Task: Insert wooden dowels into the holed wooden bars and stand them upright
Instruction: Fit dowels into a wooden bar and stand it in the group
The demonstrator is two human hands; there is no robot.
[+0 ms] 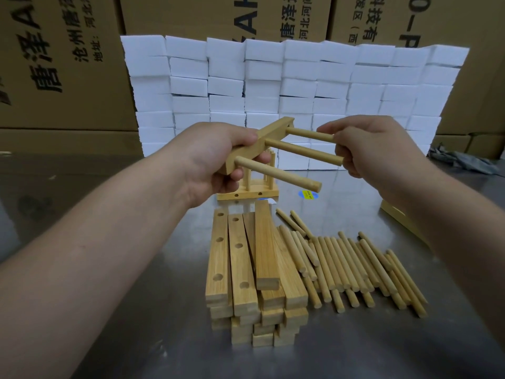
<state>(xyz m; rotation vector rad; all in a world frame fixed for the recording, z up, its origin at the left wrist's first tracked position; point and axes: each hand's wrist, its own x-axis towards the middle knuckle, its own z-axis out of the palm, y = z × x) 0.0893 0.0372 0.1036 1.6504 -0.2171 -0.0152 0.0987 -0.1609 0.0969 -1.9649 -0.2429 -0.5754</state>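
My left hand (218,157) grips a holed wooden bar (82,132) up in the air, above the table. Three dowels stick out of the bar toward the right. My right hand (374,149) pinches the far end of the top dowel (308,134); the middle dowel (303,151) ends against its fingers. The lowest dowel (278,175) hangs free. Below, a stack of holed bars (243,269) lies on the metal table, with a heap of loose dowels (355,269) to its right. A finished bar with upright dowels (248,191) stands behind, partly hidden by my left hand.
A wall of stacked white foam blocks (295,99) rises behind the work area, with printed cardboard boxes (60,61) beyond it. A wooden piece (396,214) sits at the right under my forearm. A round sticker (308,194) lies on the steel table (136,337).
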